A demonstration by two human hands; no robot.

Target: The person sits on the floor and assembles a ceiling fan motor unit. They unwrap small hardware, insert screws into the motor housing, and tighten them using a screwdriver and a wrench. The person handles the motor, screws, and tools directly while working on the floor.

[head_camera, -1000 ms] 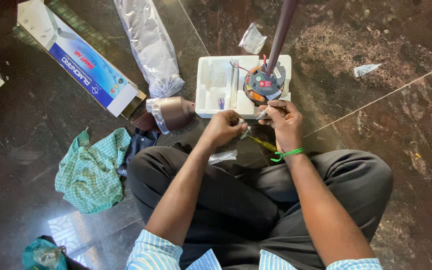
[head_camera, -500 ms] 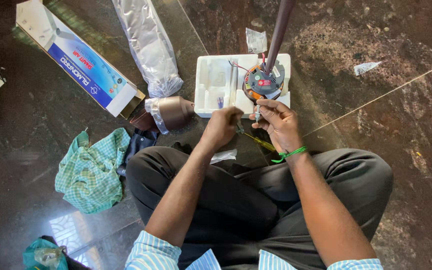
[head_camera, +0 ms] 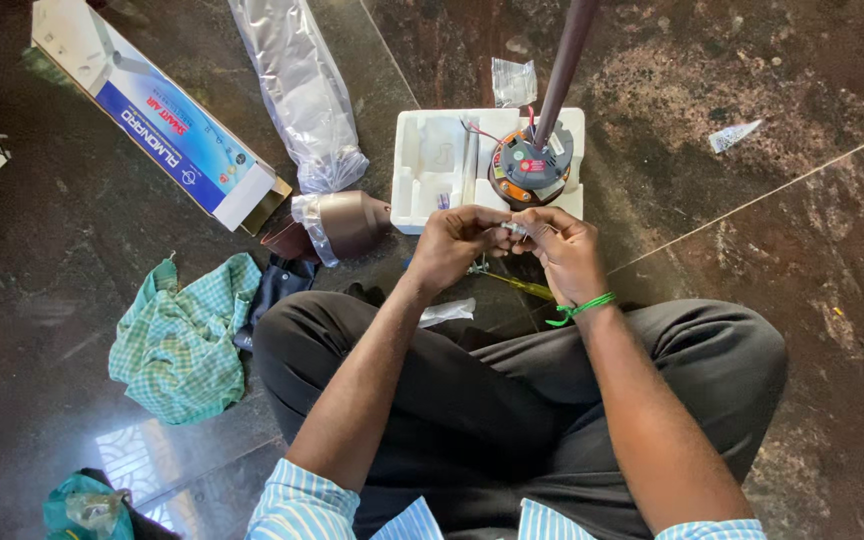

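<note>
**Both hands pinch a small metal part above the fan motor tray**

A dark, polished stone floor (head_camera: 772, 330) fills the view, with the person seated cross-legged on it in black trousers. The left hand (head_camera: 452, 243) and the right hand (head_camera: 564, 245) meet in front of the knees, fingertips drawn together and pinching one small silvery metal part (head_camera: 514, 229) between them; what kind of part it is cannot be told. The right wrist carries a green band (head_camera: 577, 308). Just beyond the hands lies a white moulded foam tray (head_camera: 432, 170), which holds a round motor unit with an orange rim (head_camera: 529, 168) and a dark brown rod (head_camera: 564, 60) rising from it. A yellow-handled screwdriver (head_camera: 524, 287) lies on the floor under the hands. To the left lie a brown metal cup in clear wrap (head_camera: 347, 224), a long blue and white carton (head_camera: 157, 125), a long clear plastic bag (head_camera: 302, 95) and a green checked cloth (head_camera: 184, 340).
</note>
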